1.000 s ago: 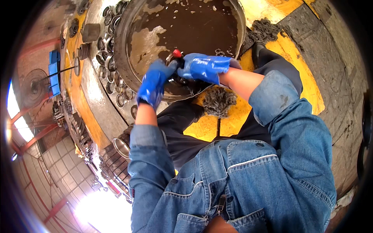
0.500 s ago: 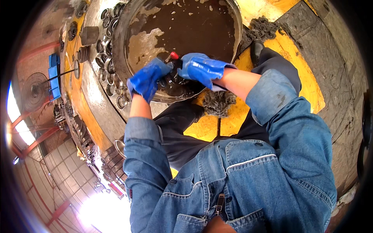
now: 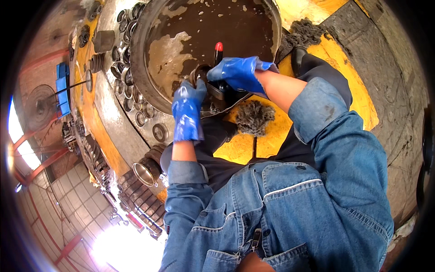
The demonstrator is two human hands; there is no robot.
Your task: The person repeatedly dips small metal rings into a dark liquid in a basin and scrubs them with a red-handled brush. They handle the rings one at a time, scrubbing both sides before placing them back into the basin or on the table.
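Note:
Both my hands wear blue rubber gloves over a round metal basin (image 3: 139,59) of dark, dirty liquid. My right hand (image 3: 238,75) is closed around a black handle with a red tip (image 3: 219,51), which points away from me; its working end is hidden in the glove's shadow. The fingers of my left hand (image 3: 188,102) are closed on a metal ring (image 3: 200,72) at the basin's near side, just left of the right hand's fingertips. Dark wet shapes below the hands are too shaded to make out.
Several metal rings (image 3: 129,77) line the bench left of the basin. A larger ring (image 3: 144,174) and a loose ring (image 3: 159,132) lie nearer me. Grey fibre wads (image 3: 255,119) (image 3: 308,34) rest on the yellow platform (image 3: 358,86). A blue bin (image 3: 62,95) stands far left.
The red-tipped handle has swung from pointing left to pointing away from me. My left hand has moved right and nearer, its wrist turned, and the metal ring now shows between the hands.

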